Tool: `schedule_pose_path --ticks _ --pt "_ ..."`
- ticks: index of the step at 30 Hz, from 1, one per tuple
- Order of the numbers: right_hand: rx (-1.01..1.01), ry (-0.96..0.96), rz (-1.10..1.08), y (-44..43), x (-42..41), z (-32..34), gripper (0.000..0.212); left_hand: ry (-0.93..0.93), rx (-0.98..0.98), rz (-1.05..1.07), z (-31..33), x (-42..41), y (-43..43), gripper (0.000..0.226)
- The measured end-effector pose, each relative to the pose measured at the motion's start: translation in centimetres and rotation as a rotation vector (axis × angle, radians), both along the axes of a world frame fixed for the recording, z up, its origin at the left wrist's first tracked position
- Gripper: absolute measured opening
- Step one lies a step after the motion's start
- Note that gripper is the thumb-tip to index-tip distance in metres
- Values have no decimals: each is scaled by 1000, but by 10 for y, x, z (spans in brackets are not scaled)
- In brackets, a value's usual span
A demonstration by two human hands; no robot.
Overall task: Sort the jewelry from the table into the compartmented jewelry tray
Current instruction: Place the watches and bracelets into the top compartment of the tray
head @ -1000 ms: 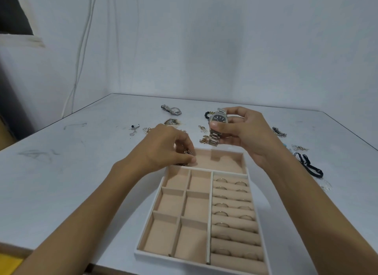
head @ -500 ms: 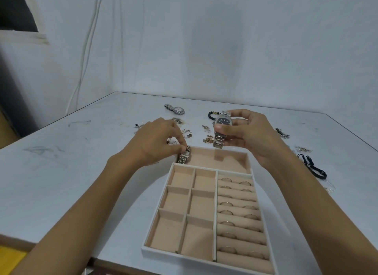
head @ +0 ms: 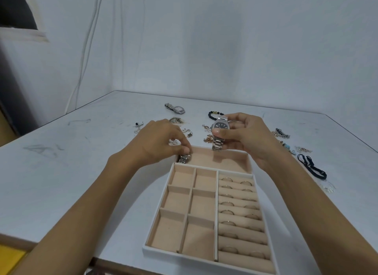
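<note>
Silver-coloured metal is showing in both hands. The left hand (head: 161,139) is pinching a linked watch band (head: 183,158) with curled fingertips, and the band is hanging down at the far left corner of the tray's long back compartment. Its dial is hiding under the fingers, and whether the band is touching the lining I cannot tell. The right hand (head: 248,140) is gripping a second watch (head: 220,127) between the thumb and curled fingers, with the dark dial facing the camera and the band dangling just above the back wall of that same compartment.

The tray (head: 155,251) is lying at the near edge of the table (head: 81,172). It is white outside and lined in beige, with six square compartments on its left and a column of padded rolls on its right. Thin rings (head: 227,179) are sitting tucked between those rolls, about two to a row.

Beyond the tray, loose pieces are lying scattered on the table: a third watch (head: 176,108) far back, a black bead bracelet (head: 211,115) behind the right hand, small gold charms (head: 208,140) between the hands, and a black cord (head: 313,166) off to the right
</note>
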State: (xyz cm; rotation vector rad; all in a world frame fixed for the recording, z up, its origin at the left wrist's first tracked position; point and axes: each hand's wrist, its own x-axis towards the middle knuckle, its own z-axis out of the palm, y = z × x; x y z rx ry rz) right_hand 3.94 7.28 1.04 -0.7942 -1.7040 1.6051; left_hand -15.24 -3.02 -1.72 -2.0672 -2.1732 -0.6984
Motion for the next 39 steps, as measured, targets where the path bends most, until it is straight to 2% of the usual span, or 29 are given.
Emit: schedule_pose_path --ticks 11,21,28,36,39 --pt "32 -35 -1 1 1 0 48 172 -9 16 5 2 -2 13" --pt "76 -55 4 0 0 0 47 185 -38 2 4 4 -5 13" --pt "91 -74 -1 1 2 0 47 251 -143 -54 -4 7 -1 42" --pt "97 -105 4 2 0 -3 52 254 -128 -8 -4 10 0 42" --pt "82 -112 12 1 -1 -4 49 163 -158 -24 -5 10 1 42"
